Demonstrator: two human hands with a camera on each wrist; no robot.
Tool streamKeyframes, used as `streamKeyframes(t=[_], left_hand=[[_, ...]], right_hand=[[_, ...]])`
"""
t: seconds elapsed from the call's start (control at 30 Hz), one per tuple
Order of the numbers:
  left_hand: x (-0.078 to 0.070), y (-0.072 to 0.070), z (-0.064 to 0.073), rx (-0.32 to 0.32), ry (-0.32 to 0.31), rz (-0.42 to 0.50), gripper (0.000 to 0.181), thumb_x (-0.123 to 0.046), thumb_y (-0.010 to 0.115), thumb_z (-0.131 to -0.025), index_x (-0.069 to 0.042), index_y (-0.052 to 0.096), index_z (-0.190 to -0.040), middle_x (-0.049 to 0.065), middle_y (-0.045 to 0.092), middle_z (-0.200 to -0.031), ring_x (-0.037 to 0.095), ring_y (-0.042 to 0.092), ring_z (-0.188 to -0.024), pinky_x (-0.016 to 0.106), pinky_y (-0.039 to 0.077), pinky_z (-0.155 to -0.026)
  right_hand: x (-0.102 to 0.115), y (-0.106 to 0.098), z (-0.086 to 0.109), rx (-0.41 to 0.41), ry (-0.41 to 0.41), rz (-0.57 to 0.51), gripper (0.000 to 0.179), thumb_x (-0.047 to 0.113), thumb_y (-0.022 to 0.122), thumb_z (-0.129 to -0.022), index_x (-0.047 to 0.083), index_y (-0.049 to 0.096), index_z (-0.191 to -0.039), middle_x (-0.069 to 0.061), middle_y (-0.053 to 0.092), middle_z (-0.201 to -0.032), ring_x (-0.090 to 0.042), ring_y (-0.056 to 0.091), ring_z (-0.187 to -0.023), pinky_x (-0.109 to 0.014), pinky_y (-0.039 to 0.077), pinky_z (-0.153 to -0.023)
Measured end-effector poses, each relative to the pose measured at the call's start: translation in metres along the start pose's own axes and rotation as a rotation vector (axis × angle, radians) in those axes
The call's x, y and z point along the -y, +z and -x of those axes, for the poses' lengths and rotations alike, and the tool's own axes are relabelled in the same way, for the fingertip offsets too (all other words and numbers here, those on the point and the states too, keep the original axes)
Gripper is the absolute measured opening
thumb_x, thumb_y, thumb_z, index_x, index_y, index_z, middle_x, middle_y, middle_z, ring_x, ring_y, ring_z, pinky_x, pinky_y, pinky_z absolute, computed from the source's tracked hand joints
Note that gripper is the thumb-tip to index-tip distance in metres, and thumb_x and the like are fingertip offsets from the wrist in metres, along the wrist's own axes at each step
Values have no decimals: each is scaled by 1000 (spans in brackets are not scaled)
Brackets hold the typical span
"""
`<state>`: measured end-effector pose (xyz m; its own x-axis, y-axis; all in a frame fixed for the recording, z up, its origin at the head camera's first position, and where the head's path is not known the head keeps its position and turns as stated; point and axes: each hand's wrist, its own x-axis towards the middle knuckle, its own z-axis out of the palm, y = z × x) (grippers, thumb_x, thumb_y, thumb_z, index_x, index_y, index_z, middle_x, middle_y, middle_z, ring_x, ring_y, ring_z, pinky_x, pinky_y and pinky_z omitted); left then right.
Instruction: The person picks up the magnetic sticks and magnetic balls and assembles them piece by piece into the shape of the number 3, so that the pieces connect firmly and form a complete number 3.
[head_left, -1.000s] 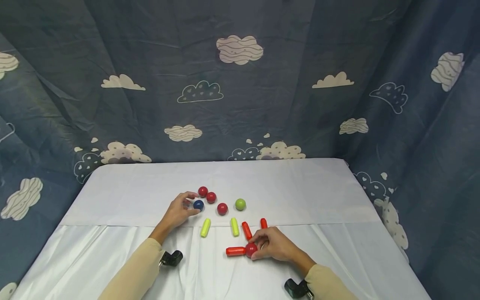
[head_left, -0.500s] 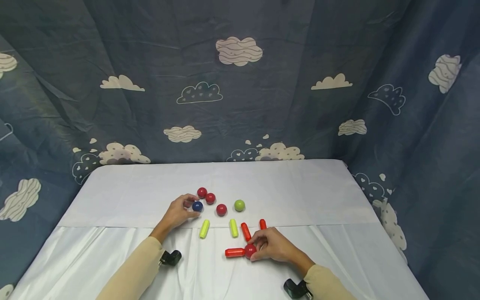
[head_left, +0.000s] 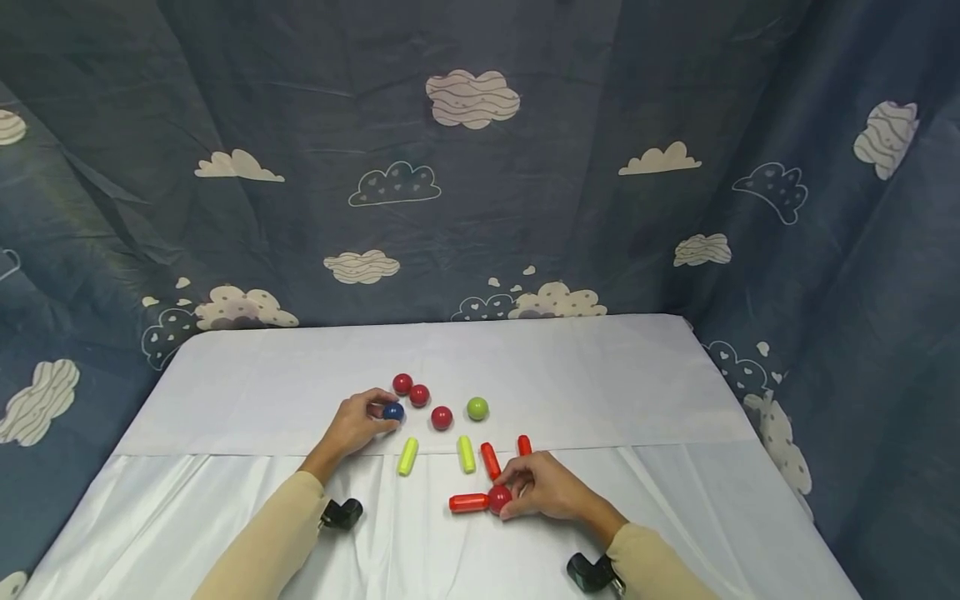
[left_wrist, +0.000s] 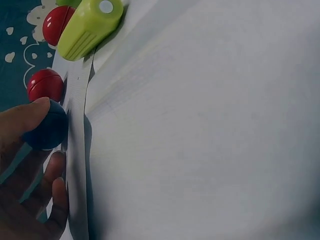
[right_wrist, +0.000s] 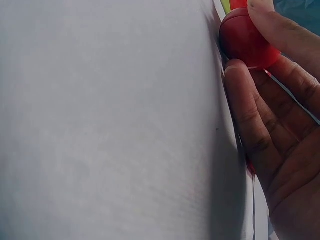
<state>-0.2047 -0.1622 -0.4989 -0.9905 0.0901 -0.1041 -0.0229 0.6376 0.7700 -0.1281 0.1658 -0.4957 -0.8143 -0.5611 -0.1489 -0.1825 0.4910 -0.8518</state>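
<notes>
My left hand (head_left: 358, 423) pinches a glossy blue ball (head_left: 393, 412) at the left of the group; in the left wrist view the thumb lies over the blue ball (left_wrist: 49, 129). Nearer the front, the right hand (head_left: 551, 487) holds a red ball (head_left: 499, 499) between thumb and fingers. That red ball (right_wrist: 245, 37) shows a seam in the right wrist view. A red rod (head_left: 468, 502) lies with its right end against the held ball. Another red rod (head_left: 490, 460) points up and away just behind it, and a third red rod (head_left: 524, 445) is partly hidden by the right hand.
Beyond the blue ball are two red balls (head_left: 419, 395) side by side. Further right sit a single red ball (head_left: 442, 417) and a green ball (head_left: 477, 408). Two yellow-green rods (head_left: 407, 457) lie between the hands. A white cloth (head_left: 600, 375) covers the table; a cloud-print curtain (head_left: 480, 233) hangs behind.
The left thumb and fingers have drawn in slightly onto the blue ball. My right hand stays on the red ball, and the other pieces keep their places.
</notes>
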Motion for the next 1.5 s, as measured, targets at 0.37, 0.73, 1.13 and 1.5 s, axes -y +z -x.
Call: streamKeyframes(t=[0.37, 0.73, 1.13, 1.5], left_hand=[[-4, -13, 8, 51, 38, 2, 35, -6, 78, -77, -9, 66, -110, 10, 66, -106, 24, 64, -97, 43, 49, -88], [-14, -31, 25, 169, 73, -32, 33, -4, 80, -75, -10, 67, -104, 9, 66, -110, 28, 63, -102, 44, 51, -85], [-26, -25, 37, 234, 113, -14, 31, 0, 80, -72, -10, 63, -96, 7, 66, -105, 25, 63, -98, 35, 54, -77], [-30, -11, 49, 329, 202, 26, 33, -3, 82, -71, -8, 61, -95, 7, 64, -98, 18, 63, -87, 28, 54, -73]], right_hand=[[1, -2, 1, -8, 5, 8, 32, 15, 87, -68, 11, 72, -96, 6, 63, -77, -6, 56, -65, -21, 46, -57], [2, 0, 1, -3, 13, -3, 32, 16, 87, -69, 11, 72, -97, 6, 63, -77, -7, 56, -66, -21, 46, -57], [0, 0, 1, -12, 15, 12, 32, 16, 87, -69, 12, 71, -97, 7, 63, -78, -7, 55, -66, -22, 46, -58], [3, 0, 0, -16, 0, -6, 32, 14, 87, -68, 8, 71, -96, 3, 63, -77, -8, 54, -65, -20, 45, -57]])
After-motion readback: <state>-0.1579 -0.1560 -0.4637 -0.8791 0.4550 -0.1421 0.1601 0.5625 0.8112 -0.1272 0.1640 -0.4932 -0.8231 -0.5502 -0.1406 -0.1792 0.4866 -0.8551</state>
